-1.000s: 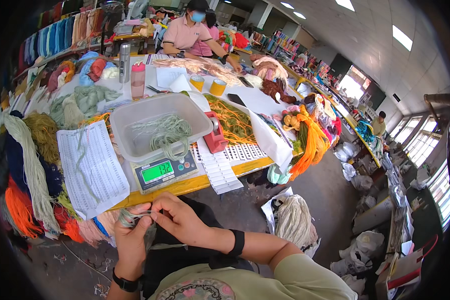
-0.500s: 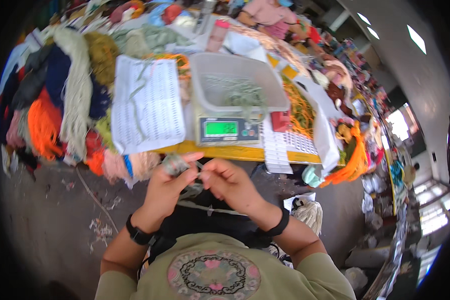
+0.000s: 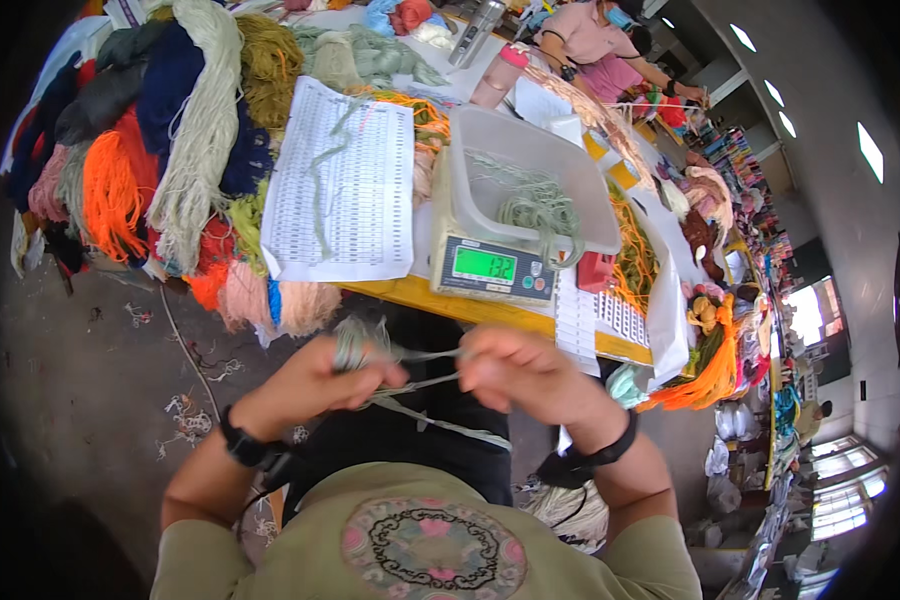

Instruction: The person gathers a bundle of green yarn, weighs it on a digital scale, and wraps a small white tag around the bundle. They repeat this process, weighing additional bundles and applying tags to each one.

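My left hand (image 3: 342, 376) is closed around a small bundle of grey-green yarn (image 3: 358, 340), with loops sticking out above its fingers. To its right, my right hand (image 3: 518, 368) pinches strands of the same yarn, and two taut lengths run between the hands. More strands hang below, over my lap. Beyond the hands, a digital scale (image 3: 450, 262) with a lit green display stands at the table edge. On it sits a translucent plastic tub (image 3: 594, 205) holding loose grey-green yarn (image 3: 542, 212), some of which droops over the front rim.
Left of the scale lies a printed sheet (image 3: 370, 225) with a yarn strand across it. Coloured yarn hanks (image 3: 202, 130) drape over the table's left side. A red block (image 3: 596, 271) and orange yarn (image 3: 635, 250) lie right of the tub. Another person (image 3: 595, 45) works farther back.
My hands have moved apart, the right one going rightward, so the yarn between them is now stretched. The whole view has shifted, with the table appearing farther right.
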Action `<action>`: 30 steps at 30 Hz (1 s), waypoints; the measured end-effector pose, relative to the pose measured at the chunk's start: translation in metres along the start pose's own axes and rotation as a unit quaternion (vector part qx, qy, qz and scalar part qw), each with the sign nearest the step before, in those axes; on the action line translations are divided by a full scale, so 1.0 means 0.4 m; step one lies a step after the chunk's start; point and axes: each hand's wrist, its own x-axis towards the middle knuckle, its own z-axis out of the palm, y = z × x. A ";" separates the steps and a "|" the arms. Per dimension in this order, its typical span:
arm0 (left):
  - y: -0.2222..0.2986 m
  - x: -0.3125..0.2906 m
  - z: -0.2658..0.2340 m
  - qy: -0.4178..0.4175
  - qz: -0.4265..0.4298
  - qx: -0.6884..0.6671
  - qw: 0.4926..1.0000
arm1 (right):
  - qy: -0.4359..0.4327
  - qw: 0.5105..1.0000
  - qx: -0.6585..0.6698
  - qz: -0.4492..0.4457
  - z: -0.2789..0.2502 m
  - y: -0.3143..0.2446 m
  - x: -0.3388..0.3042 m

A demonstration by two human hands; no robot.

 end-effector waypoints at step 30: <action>-0.180 -0.169 -0.049 0.349 -0.028 -0.207 0.913 | 0.348 0.620 -0.683 -0.167 -0.222 0.051 -0.062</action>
